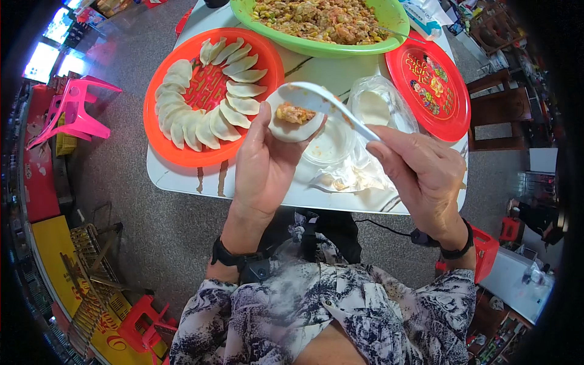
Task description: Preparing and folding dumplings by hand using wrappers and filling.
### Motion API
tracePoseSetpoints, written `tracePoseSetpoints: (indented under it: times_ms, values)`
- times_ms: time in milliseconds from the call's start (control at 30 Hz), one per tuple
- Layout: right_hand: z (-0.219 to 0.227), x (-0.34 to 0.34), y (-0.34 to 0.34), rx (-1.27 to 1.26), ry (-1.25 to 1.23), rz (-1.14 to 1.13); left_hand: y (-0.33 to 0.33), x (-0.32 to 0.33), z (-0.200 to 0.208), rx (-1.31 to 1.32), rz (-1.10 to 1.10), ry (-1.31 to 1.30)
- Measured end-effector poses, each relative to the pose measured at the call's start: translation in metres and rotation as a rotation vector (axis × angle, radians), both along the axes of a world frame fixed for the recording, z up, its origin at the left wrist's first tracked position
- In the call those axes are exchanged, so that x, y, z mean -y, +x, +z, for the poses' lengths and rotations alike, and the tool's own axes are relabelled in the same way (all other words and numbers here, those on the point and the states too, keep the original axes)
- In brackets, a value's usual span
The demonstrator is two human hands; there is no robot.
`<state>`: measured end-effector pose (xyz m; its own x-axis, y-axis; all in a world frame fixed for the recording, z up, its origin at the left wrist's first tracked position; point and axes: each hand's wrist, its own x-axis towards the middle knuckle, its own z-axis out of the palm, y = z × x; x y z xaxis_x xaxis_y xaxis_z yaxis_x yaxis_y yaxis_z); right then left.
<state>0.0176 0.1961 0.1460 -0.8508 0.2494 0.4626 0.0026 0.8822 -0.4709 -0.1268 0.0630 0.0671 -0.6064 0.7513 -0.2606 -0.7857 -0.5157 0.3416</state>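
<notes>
dumplings [201, 100] — about sixteen; red plates [159, 131] — two

The round dumpling wrapper [296, 125] is pale white, with orange and yellow filling on it. The plastic spoon [331, 106] is white. The big round plate [157, 131] on the left is orange-red with a red pattern in the middle. The far bowl [389, 18] is bright green. The right plate [453, 100] is red with colourful figures. The table [182, 176] is white with dark veins like marble. The shirt sleeves [420, 310] are white with a black ink-like pattern.
</notes>
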Motion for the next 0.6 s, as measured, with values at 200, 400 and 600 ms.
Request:
tracePoseSetpoints:
  times_ms: [200,400,600]
  values:
    - [-0.007,0.005,0.0,0.141,-0.016,0.051,-0.001,0.005,0.0,-0.056,-0.067,0.074]
    - [0.0,0.001,-0.001,-0.007,0.182,-0.017,-0.002,0.004,0.002,-0.009,-0.029,0.028]
    - [-0.009,0.009,0.002,0.091,0.209,0.04,0.001,0.004,0.002,-0.081,-0.076,0.045]
